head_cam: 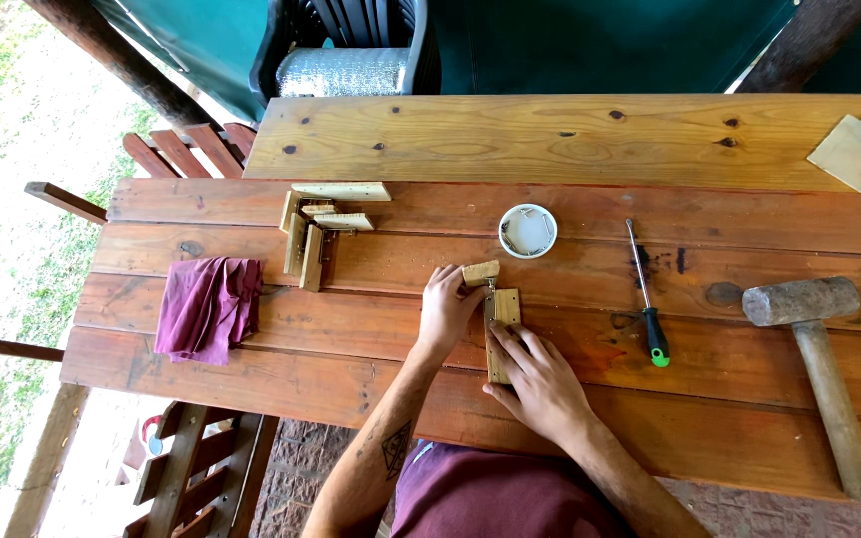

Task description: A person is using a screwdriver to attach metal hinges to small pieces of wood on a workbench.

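Head view, looking down at the bench (251, 359). Left hand (447, 309) pinches a small wooden block (481, 272) at the far end of a long wooden strip (499, 334), fingers closed on the block's near edge. Right hand (540, 379) lies flat and pressing on the strip's near end, fingers spread, not clenched. Strip's long axis runs away from the body, near to far, directly between both hands; the block sits crosswise at its far tip, just beyond the left fingertips, so the left hand is nearer the block and the right nearer the strip body. Can't tell if block and strip are joined.

Beyond the hands: a white round dish (527, 230). Right of the right hand: a green-handled screwdriver (647, 294), then a mallet (817, 349), well apart. Left of the left hand: a stack of wood offcuts (323, 227) and a maroon cloth (209, 307).
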